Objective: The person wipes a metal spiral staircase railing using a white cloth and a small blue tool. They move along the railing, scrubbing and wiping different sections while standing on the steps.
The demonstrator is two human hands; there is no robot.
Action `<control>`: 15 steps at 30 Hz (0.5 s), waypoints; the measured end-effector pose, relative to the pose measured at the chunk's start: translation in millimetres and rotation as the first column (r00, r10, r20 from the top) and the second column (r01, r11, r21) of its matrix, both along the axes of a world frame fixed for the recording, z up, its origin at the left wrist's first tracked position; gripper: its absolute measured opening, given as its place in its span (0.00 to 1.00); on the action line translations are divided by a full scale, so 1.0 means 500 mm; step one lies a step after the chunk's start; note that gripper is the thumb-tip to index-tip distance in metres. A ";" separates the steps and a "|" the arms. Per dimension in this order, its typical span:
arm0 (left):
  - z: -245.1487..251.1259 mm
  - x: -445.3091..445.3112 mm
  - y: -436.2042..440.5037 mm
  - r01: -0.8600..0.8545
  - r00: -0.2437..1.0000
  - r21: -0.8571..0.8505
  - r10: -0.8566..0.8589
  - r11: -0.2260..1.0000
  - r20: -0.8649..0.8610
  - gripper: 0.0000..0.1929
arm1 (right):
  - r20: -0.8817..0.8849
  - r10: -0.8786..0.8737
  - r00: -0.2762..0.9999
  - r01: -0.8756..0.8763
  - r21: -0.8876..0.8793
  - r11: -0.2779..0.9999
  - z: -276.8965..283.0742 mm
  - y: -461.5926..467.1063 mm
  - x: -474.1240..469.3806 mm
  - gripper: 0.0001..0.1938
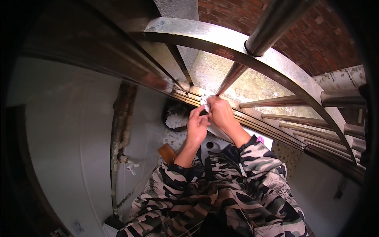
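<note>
A crumpled white tissue or thin cloth (204, 101) is pinched in my right hand (221, 112), against the metal sliding-window track (194, 100) at the foot of the window. My left hand (197, 126) is just below and to the left, its fingers apart and slightly bent. Its fingertips come close to the tissue's lower edge; whether they touch it I cannot tell. Several parallel grooves run along the track, partly covered by both hands. Directly behind the right hand, an upright metal bar (232, 77) of the window guard meets the sill.
A curved metal rail (204, 31) with several bars arches overhead; a brick wall (237, 14) stands outside. Below left is a dark bin (177, 129) holding white paper. A brown wooden-looking block (167, 153) lies nearby. Pipes with a white tap (131, 169) run along the left wall.
</note>
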State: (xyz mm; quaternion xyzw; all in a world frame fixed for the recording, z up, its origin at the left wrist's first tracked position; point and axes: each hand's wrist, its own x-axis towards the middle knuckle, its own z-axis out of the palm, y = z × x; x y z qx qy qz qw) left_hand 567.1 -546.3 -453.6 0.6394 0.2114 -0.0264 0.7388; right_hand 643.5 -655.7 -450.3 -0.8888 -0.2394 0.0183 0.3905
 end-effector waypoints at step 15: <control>0.001 -0.006 0.002 0.032 0.998 -0.067 -0.035 0.997 -0.053 0.23 | 0.118 0.026 0.993 -0.025 -0.012 1.000 -0.011 -0.007 -0.026 0.17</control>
